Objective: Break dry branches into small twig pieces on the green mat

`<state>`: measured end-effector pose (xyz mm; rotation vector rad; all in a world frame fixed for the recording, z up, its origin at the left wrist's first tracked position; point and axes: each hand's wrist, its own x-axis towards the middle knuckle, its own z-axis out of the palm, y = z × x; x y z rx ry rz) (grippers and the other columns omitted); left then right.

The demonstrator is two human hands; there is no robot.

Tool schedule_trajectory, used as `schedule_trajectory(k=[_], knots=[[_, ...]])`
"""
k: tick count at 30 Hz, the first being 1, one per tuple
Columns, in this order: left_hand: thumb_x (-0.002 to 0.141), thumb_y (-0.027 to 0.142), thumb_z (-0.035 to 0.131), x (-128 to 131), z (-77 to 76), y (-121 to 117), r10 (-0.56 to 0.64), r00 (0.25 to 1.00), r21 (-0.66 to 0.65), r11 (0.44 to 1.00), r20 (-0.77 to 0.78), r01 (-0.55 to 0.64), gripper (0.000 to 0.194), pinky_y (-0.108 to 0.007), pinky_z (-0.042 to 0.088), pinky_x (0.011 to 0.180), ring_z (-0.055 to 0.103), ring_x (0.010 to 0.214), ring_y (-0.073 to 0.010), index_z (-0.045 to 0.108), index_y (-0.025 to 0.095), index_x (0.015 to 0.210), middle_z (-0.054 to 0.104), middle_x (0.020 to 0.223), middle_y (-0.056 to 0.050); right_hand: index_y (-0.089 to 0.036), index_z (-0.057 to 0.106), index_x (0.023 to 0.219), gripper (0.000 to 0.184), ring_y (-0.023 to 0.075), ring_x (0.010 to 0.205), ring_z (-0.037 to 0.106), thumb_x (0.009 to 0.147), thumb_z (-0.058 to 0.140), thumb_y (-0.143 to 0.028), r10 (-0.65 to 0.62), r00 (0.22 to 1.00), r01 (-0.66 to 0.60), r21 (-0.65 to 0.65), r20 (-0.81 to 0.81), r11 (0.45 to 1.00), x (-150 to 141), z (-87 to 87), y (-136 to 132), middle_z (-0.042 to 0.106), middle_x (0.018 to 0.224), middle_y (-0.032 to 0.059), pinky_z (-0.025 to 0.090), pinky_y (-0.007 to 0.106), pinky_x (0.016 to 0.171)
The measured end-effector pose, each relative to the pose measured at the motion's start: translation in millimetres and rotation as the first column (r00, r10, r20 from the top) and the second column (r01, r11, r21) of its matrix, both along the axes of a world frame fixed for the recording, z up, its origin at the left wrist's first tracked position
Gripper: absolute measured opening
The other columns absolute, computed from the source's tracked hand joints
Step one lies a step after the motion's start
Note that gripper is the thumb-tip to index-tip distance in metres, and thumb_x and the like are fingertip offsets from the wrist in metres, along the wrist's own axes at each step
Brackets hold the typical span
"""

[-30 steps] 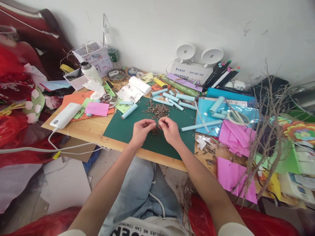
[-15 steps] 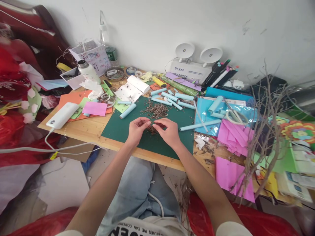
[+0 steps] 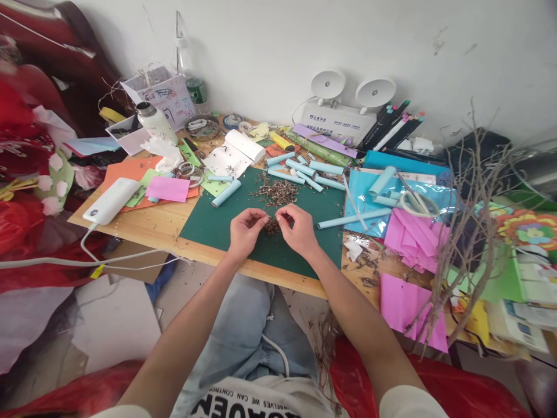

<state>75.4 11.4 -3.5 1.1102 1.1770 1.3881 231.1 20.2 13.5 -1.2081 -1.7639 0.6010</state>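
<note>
Over the dark green cutting mat point(image 3: 209, 223), my left hand point(image 3: 247, 232) and my right hand point(image 3: 296, 229) face each other, both closed in a pinch. Whatever sits between the fingertips is too small to make out. Just below and between them is a small pile of brown, dry bits point(image 3: 272, 226), partly covered by my fingers. Beyond my hands lies a larger heap of the same dry, twig-like bits point(image 3: 278, 191). Several light blue paper tubes point(image 3: 227, 193) lie around that heap, and a longer blue tube point(image 3: 354, 219) crosses the mat's right edge.
On the left stand a white power bank point(image 3: 111, 200) with a cable and an open white bottle point(image 3: 155, 122). Scissors point(image 3: 418, 203) rest on blue packaging at right, near pink paper point(image 3: 411, 241). Bare branches point(image 3: 472, 244) rise at the right edge. A twin-headed lamp point(image 3: 339, 119) stands against the wall.
My fingertips have drawn a little farther apart, the right hand shifting slightly to the right. The piles and tubes look the same.
</note>
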Motion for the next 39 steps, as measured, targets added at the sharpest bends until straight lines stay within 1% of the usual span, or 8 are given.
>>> schedule_trajectory(k=[7,11,16,21,26,31,35,39], knots=[[0.068,0.036,0.081,-2,-2.0,2,-0.001,1.0,-0.033,0.999,0.031,0.002,0.026,-0.027,0.05,0.072,0.062,0.07,-0.0132,0.068,0.018,0.081,0.068,0.076,-0.001,-0.024,0.076,0.09,0.014,0.0192,0.081,0.067,0.088,0.062,-0.028,0.081,0.996,-0.081,-0.003,-0.022,0.997,2,-1.9,3,0.073,0.09,0.0047,0.053,0.032,0.076],[0.065,0.037,0.083,-1,-2.1,4,-0.037,0.999,-0.048,0.998,0.032,0.038,0.028,-0.027,0.05,0.07,0.061,0.067,-0.0127,0.069,0.017,0.079,0.068,0.074,-0.001,-0.025,0.076,0.089,0.016,0.0185,0.08,0.067,0.089,0.061,-0.029,0.082,0.996,-0.081,0.028,-0.025,0.996,2,-6.2,3,0.073,0.087,0.0046,0.054,0.032,0.076],[0.066,0.037,0.083,0,-4.2,3,-0.035,0.999,-0.075,0.997,-0.003,0.035,0.024,-0.028,0.05,0.068,0.061,0.065,-0.0139,0.073,0.018,0.077,0.069,0.072,-0.002,-0.024,0.074,0.084,0.018,0.0184,0.078,0.065,0.089,0.057,-0.026,0.076,0.996,-0.08,0.076,0.051,0.994,3,-8.6,3,0.07,0.084,0.0054,0.053,0.031,0.075],[0.071,0.037,0.079,0,-8.3,0,-0.068,0.995,-0.046,0.997,-0.067,0.065,0.023,-0.03,0.052,0.076,0.065,0.074,-0.0169,0.077,0.019,0.085,0.074,0.084,-0.005,-0.022,0.071,0.08,0.016,0.0177,0.075,0.063,0.086,0.056,-0.021,0.05,0.998,-0.054,0.103,0.039,0.993,2,-6.0,2,0.068,0.081,0.0052,0.051,0.03,0.071],[0.074,0.038,0.076,-1,-9.6,0,-0.079,0.992,-0.009,0.997,-0.096,0.078,0.022,-0.03,0.052,0.074,0.065,0.073,-0.0172,0.077,0.019,0.086,0.074,0.084,-0.005,-0.021,0.068,0.076,0.013,0.0164,0.071,0.06,0.083,0.057,-0.02,0.03,0.999,-0.031,0.078,0.018,0.996,0,-4.0,-1,0.066,0.078,0.0041,0.05,0.029,0.068],[0.074,0.035,0.075,0,-7.5,0,-0.068,0.995,0.004,0.998,-0.077,0.069,0.019,-0.028,0.051,0.072,0.063,0.072,-0.0154,0.074,0.018,0.083,0.072,0.081,-0.004,-0.02,0.066,0.07,0.013,0.0133,0.062,0.057,0.08,0.058,-0.019,-0.011,0.997,0.011,-0.001,-0.074,1.0,-7,-5.4,-3,0.064,0.072,0.002,0.046,0.026,0.06],[0.072,0.034,0.077,-1,-6.3,1,-0.032,0.998,0.004,0.999,-0.045,0.032,0.022,-0.026,0.051,0.07,0.063,0.071,-0.0136,0.07,0.017,0.083,0.07,0.08,-0.003,-0.019,0.067,0.069,0.012,0.013,0.062,0.059,0.079,0.06,-0.02,-0.028,0.994,0.021,-0.062,-0.108,0.998,-5,-6.6,-2,0.065,0.07,0.0012,0.047,0.025,0.058],[0.071,0.033,0.079,-1,-7.8,4,0.016,1.0,0.007,1.0,0.005,-0.016,0.024,-0.025,0.052,0.069,0.064,0.07,-0.0124,0.067,0.017,0.084,0.07,0.078,-0.001,-0.019,0.069,0.073,0.015,0.0143,0.066,0.061,0.083,0.059,-0.023,-0.022,0.998,0.02,-0.024,-0.066,1.0,1,-5.3,0,0.068,0.075,0.003,0.049,0.026,0.062]])
